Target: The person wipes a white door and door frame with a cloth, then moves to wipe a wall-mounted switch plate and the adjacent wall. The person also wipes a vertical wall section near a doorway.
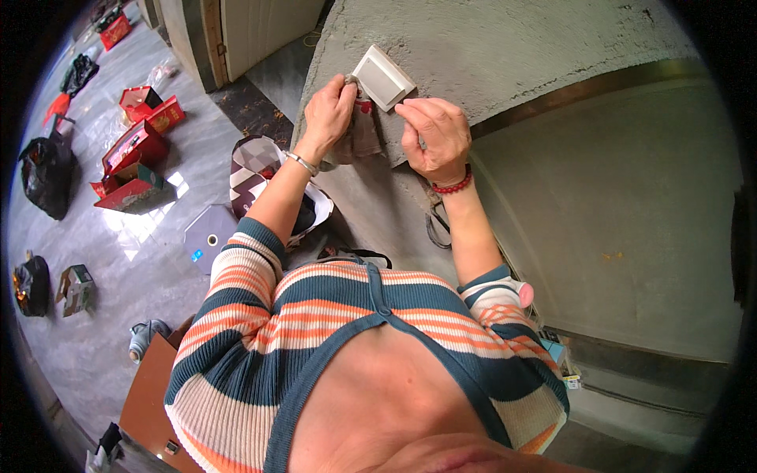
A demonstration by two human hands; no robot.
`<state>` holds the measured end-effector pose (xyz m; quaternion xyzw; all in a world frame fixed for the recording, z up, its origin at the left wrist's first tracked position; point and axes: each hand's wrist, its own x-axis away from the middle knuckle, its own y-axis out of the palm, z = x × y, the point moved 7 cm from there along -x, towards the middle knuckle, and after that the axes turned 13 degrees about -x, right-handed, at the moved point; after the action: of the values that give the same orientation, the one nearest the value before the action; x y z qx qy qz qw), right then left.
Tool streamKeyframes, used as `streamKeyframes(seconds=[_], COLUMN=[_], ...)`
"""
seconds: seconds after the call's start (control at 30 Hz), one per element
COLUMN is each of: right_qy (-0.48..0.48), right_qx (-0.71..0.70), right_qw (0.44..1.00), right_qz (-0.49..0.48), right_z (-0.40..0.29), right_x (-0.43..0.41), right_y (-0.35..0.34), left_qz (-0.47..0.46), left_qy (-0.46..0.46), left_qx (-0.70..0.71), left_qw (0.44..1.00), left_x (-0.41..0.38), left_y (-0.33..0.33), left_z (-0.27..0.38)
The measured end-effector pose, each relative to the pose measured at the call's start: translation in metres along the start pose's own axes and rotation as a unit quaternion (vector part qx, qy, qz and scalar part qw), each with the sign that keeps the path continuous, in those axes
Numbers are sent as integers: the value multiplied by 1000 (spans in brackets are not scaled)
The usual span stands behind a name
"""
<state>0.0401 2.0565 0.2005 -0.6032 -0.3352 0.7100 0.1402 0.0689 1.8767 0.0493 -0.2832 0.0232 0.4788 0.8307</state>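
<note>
A white wall switch (381, 77) is set in a rough cement wall (473, 47) in front of me. My left hand (332, 112) is closed on the top of a greyish-brown cloth (365, 133) with a red mark, at the left edge of the switch. The cloth hangs down below the fingers. By the switch's lower right corner is my right hand (436, 139), its fingers bent and the thumb apart from them. Nothing shows in it, and whether its fingertips touch the switch plate is unclear.
A checkered bag (248, 177) and a grey box (210, 230) stand below my left arm. Red boxes (139, 145) and a black plastic bag (47, 177) lie on the shiny floor at left. A brown cabinet (151, 396) is at lower left. A framed grey panel (609, 219) fills the right.
</note>
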Motion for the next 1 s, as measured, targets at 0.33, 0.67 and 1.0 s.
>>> streamKeyframes(seconds=[0.33, 0.67, 1.0], right_qy=[0, 2, 5], right_qx=[-2, 9, 9], right_qw=[1000, 1000, 1000], right_qz=[5, 2, -1], right_z=[0, 1, -1], right_x=[1, 2, -1], right_y=[-1, 0, -1], left_qz=[20, -30, -7], left_qy=[-25, -10, 34], left_qx=[31, -5, -25], left_qw=[999, 999, 999], left_x=[14, 13, 19], left_y=[-1, -3, -5], left_z=[12, 21, 36])
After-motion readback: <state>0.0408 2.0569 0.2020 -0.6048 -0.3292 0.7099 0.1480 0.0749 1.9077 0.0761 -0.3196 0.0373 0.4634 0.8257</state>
